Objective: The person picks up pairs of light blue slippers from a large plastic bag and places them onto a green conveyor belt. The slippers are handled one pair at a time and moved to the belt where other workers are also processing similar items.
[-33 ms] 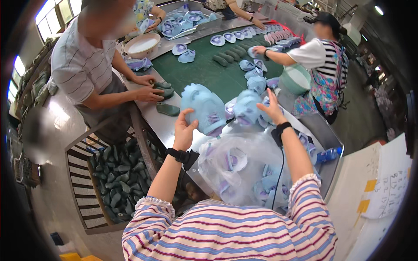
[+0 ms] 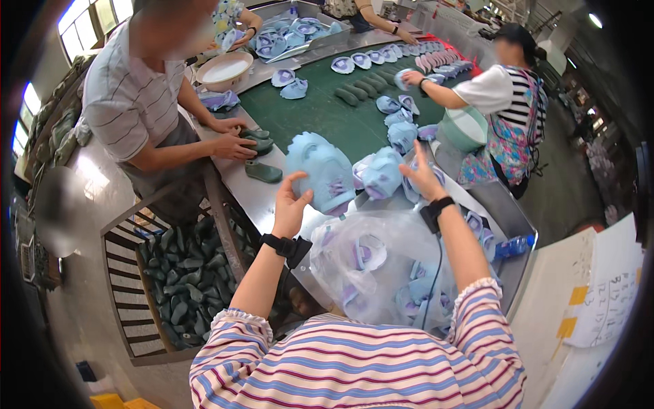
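My left hand [image 2: 291, 206] pinches the left edge of a light-blue shoe upper [image 2: 319, 170] with purple lacing, held above the metal table edge. My right hand [image 2: 425, 178] has its fingers stretched out and apart. Just left of its thumb is a second light-blue upper [image 2: 381, 174], overlapping whitish-purple uppers behind it. Whether the thumb touches that piece is hard to tell. Below both hands lies a clear plastic bag [image 2: 327, 262] with more blue and purple uppers showing through.
A green conveyor belt [image 2: 300, 119] carries rows of uppers and dark shoe lasts [image 2: 347, 97]. A person at left handles lasts beside a barred crate [image 2: 129, 300] of them. Another person at right reaches over the belt near a green basin [image 2: 464, 128]. A blue bottle [image 2: 514, 245] lies at right.
The second blue upper, blurred before, now looks sharper and sits slightly further left. My left hand stays on its upper. The hand of the person at right has shifted slightly.
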A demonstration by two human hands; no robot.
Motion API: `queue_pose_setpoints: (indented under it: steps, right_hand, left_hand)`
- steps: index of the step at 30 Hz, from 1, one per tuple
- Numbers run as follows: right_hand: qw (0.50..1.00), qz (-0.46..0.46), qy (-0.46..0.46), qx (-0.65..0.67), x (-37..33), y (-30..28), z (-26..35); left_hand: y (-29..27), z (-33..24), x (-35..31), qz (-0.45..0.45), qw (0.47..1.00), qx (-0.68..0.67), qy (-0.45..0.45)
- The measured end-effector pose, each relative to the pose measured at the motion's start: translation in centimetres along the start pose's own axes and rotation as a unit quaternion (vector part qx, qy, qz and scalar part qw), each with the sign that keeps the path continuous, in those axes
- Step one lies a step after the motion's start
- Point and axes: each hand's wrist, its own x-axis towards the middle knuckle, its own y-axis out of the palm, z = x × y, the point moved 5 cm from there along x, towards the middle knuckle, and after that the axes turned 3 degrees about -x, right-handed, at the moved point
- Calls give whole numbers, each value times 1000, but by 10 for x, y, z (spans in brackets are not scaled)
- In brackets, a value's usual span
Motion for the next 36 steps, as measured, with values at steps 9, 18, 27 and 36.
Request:
queue_pose_setpoints:
  steps: [9, 18, 27, 36]
  right_hand:
    - [610, 250, 93, 746, -86, 87, 68]
    - [954, 116, 90, 263, -76, 62, 57]
    - [900, -45, 192, 389, -95, 48, 27]
    - [986, -88, 114, 83, -102, 37, 3]
  left_hand:
    - [22, 22, 15, -11, 987, -154, -34]
    - [66, 54, 4, 191, 965, 101, -151]
    - [42, 149, 76, 105, 965, -88, -222]
    - [116, 141, 47, 411, 835, 136, -339]
